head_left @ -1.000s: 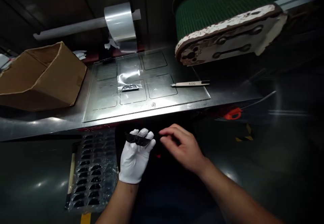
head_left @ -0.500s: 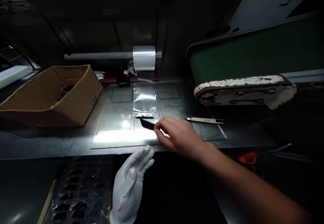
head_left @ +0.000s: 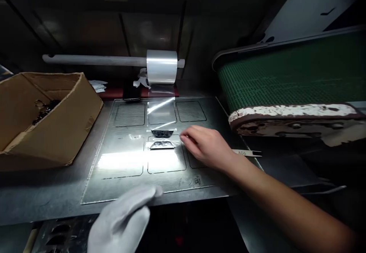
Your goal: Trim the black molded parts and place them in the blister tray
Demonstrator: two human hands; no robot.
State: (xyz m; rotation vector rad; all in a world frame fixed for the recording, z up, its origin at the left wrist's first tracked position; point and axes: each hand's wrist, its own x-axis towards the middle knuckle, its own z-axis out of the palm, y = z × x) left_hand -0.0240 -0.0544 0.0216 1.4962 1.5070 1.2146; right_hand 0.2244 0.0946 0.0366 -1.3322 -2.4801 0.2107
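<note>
The dark piece [head_left: 162,133] had left our right hand [head_left: 207,146], whose grip we couldn't tell, for the plate [head_left: 122,144]. Our gloved left hand [head_left: 107,224], thumb parted, hung near the front edge, open surface between.

Your gloved left hand [head_left: 121,220] is plain white. Before you, the farther small piece [head_left: 162,134] is black; the nearer small piece [head_left: 162,145] is black with silvery glare. The sheet [head_left: 120,146], grey, is patterned with black-outlined rectangles. You see the worktop [head_left: 31,201] in metallic grey, the box [head_left: 68,135] in brown, the film roll [head_left: 161,68] in glossy silver-white, the ribbed belt [head_left: 286,77] in green, the tool handle [head_left: 243,152] in cream with a black end.
</note>
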